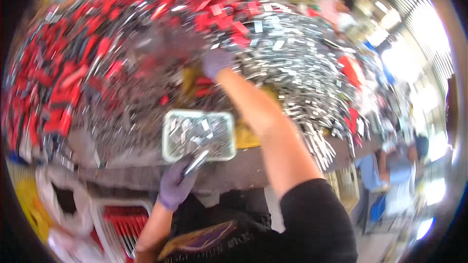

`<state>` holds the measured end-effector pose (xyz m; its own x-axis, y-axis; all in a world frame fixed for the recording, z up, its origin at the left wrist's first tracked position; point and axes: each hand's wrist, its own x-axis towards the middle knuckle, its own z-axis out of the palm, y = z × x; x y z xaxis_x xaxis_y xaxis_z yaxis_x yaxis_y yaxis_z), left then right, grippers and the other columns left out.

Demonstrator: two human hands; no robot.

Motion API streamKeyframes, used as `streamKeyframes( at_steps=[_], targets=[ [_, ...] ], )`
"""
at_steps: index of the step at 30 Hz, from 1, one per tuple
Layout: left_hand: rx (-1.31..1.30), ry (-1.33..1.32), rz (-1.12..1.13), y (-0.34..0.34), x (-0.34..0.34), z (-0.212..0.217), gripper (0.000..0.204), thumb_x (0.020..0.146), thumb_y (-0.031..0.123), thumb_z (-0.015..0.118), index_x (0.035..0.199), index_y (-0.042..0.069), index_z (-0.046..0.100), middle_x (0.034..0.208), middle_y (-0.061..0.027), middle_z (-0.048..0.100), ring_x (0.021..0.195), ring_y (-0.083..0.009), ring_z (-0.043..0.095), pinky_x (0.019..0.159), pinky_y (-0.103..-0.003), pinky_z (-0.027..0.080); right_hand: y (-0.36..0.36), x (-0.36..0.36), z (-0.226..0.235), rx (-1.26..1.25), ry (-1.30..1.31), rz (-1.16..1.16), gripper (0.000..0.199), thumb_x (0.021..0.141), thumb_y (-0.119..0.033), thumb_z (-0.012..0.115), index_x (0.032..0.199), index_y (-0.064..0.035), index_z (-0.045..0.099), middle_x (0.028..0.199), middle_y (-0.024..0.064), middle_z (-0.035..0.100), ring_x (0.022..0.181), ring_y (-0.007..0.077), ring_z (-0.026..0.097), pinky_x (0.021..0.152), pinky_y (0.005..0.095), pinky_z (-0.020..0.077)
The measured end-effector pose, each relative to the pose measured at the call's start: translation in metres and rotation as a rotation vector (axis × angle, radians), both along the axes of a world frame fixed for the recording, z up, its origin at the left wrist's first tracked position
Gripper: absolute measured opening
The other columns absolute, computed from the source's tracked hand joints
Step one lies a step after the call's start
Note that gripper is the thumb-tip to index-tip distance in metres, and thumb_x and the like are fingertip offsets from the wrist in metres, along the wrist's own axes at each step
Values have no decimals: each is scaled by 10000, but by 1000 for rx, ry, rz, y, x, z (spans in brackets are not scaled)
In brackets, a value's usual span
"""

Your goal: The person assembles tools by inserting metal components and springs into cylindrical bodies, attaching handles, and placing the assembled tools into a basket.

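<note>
In a purple glove, my left hand (175, 185) is closed round a short shiny metal piece with a dark end (196, 161); its exact kind is blurred. The metal piece points up and right, over the near edge of a pale plastic tray (231, 139) that holds small silvery pieces (195, 130). My right arm stretches far across the table, and the purple-gloved right hand (217, 63) is over the heap, by its red and dark pieces. Motion smears its fingers, so I cannot see what it holds, if anything. A dark blur (168, 44) lies just left of it.
Red and black handle-like pieces (63, 92) are heaped at the left and back of the table; silvery metal pieces (287, 44) spread at the right. A white crate (105, 214) with red-handled items stands below the table edge. A person (397, 165) sits at the far right.
</note>
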<state>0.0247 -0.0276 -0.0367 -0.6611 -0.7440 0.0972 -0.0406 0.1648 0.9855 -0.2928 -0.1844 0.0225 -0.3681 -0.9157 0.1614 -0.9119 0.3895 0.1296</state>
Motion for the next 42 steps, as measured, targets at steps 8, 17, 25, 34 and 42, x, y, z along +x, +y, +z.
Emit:
streamKeyframes(
  at_steps=[8,17,25,34,42],
  targets=[
    [211,124,-49,-4,0,-13,396,862,232,606,1172,-6,544,924,-32,594,810,-119,534,731,-265,447,4,-55,25,-175,-121,7,183,821,-138,541,891,-66,693,932,129,686,862,305,665,742,419,516],
    [170,148,-111,2,-17,9,362,869,200,590,1174,10,551,772,7,555,599,-60,468,536,-219,401,53,-149,-27,-881,-859,39,263,846,-86,500,1080,-71,619,991,69,648,805,211,639,754,296,511],
    [114,111,-40,2,-7,15,344,882,190,591,1176,13,556,762,7,557,575,-57,461,517,-219,399,240,42,100,-1100,-2368,437,355,847,-82,512,1201,-82,477,1022,144,595,819,249,627,657,357,538],
    [196,85,4,13,-6,21,325,875,134,572,1174,8,548,782,-21,583,575,-51,476,505,-211,403,272,99,59,-711,-1217,258,436,883,-432,545,1103,-63,470,803,93,613,710,239,622,654,351,493],
    [420,51,86,41,14,43,353,854,323,576,1059,36,583,661,-18,567,412,-72,464,323,-199,312,323,47,21,317,-627,53,356,829,-299,565,1072,-43,523,934,186,630,882,347,624,766,432,483]
  ],
)
